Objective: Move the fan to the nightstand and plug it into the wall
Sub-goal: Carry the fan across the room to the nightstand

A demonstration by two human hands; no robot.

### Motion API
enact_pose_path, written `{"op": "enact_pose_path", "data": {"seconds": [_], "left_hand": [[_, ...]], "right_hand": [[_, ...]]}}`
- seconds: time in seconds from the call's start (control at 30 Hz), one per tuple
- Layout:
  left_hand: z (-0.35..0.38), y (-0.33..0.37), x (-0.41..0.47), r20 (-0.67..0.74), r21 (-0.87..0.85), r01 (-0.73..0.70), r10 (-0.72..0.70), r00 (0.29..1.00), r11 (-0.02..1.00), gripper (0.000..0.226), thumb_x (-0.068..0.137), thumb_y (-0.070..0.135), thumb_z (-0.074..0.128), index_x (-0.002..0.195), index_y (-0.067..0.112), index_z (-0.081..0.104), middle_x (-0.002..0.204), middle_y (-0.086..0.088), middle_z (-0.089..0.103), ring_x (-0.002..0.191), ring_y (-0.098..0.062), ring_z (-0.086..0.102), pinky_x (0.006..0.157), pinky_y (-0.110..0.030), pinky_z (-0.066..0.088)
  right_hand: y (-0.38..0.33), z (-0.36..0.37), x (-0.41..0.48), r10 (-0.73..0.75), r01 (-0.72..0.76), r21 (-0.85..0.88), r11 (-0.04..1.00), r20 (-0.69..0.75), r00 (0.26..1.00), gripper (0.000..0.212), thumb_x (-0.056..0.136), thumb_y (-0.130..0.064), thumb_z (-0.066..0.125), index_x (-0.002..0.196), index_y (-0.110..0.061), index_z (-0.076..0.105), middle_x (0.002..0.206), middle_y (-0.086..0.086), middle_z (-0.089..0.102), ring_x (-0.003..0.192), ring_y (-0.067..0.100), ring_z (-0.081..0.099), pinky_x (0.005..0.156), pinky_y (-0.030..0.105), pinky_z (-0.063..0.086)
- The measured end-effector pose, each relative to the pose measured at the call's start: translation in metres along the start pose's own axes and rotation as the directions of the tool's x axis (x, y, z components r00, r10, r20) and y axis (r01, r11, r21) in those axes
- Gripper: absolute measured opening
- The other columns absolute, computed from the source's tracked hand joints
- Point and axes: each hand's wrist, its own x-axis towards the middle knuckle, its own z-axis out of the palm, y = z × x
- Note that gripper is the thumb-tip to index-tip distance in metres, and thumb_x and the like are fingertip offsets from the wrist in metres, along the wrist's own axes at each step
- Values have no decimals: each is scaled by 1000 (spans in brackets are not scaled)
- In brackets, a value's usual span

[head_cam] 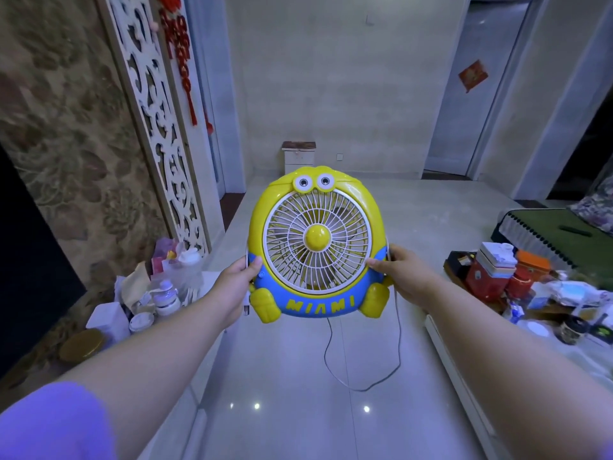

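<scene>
At the far left a patterned wall (66,134) runs back to a white carved screen (156,121), with red hanging ornaments (180,51) beside it; below them a heap of clutter sits on the floor, a gold lid (81,345) nearest the camera, then white boxes, jars and a clear bottle (167,292); a purple sleeve (49,426) fills the lower left corner, and its bare arm reaches forward to the left hand (234,283), which is clamped on the left edge of the fan (316,247), thumb on the front, and seems to pinch a white plug (246,305) against the fan's side, though that part is small and blurred; the fan is yellow and blue, with two round eyes on top, a white grille, yellow feet and the word MIAMI along the base; it is held upright in the air above the glossy tiled floor (282,410), facing the camera; directly behind it, well apart, a small white nightstand (298,157) stands against the far wall, with a wall socket (339,156) just to its right; a white cord (361,360) hangs in a loop from the fan's right side; the right hand (403,277) is clamped on the fan's right edge, thumb on the grille rim; further right a low worktop (464,386) carries red tins, boxes and jars; behind it lies a green cushion (544,234), and a doorway (477,94) opens in the back wall.
</scene>
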Motion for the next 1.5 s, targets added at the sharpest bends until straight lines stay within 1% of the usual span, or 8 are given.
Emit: {"op": "enact_pose_path", "data": {"seconds": [0.3,0.5,0.63,0.87,1.1,1.23,1.37,1.5], "left_hand": [[22,-6,40,-28,-51,3,-5,1000,999,24,93,23,48,113,15,59,112,-11,65,105,-28,62,96,-44,48],[18,-4,85,-2,-56,-7,7,1000,998,25,92,23,49,114,15,59,113,-11,66,100,-24,64,88,-40,51],[12,2,127,33,-36,-9,10,999,999,27,92,25,49,116,16,59,116,-10,66,105,-27,63,92,-42,50],[2,26,219,107,20,-4,2,994,1000,20,91,32,50,103,25,65,110,-7,71,107,-32,64,99,-58,43],[-1,49,296,188,-19,-21,24,982,1000,27,93,26,48,116,17,59,117,-12,66,108,-30,63,93,-46,50],[-4,55,334,216,4,-30,28,976,1000,29,92,28,49,117,16,59,111,-9,69,100,-29,65,93,-51,49],[-8,55,361,212,18,-12,8,977,1000,26,91,28,51,113,18,61,113,-10,68,105,-33,64,94,-54,49],[-8,52,386,208,15,3,-6,978,1000,22,92,27,51,108,20,62,115,-12,68,107,-33,63,97,-56,47]], "right_hand": [[8,-22,53,2,-1,-25,1000,51,999,36,85,-7,58,121,-4,52,118,17,63,105,32,62,82,35,54],[11,-21,90,-27,27,15,1000,39,999,37,85,-5,58,121,-6,52,118,15,64,102,26,64,76,27,58],[14,-18,122,-37,37,20,999,10,999,36,84,-5,58,121,-5,54,116,15,65,104,30,64,83,35,57],[-3,-10,192,-42,45,41,998,-69,997,23,85,-5,58,105,-14,60,104,8,68,88,18,68,69,25,59],[-14,-4,252,-60,69,63,996,-135,989,30,85,-4,57,115,-6,56,115,16,64,100,28,64,81,32,57],[-12,0,283,-66,79,74,994,-164,984,35,85,-4,57,120,-4,54,119,17,63,106,31,62,86,35,55],[-3,2,305,-61,78,87,993,-179,982,38,85,-5,58,122,-4,53,121,19,63,109,33,61,95,47,50],[1,-2,331,-64,80,87,993,-173,983,38,84,-5,58,122,-5,54,120,17,64,108,31,63,93,44,51]]}}
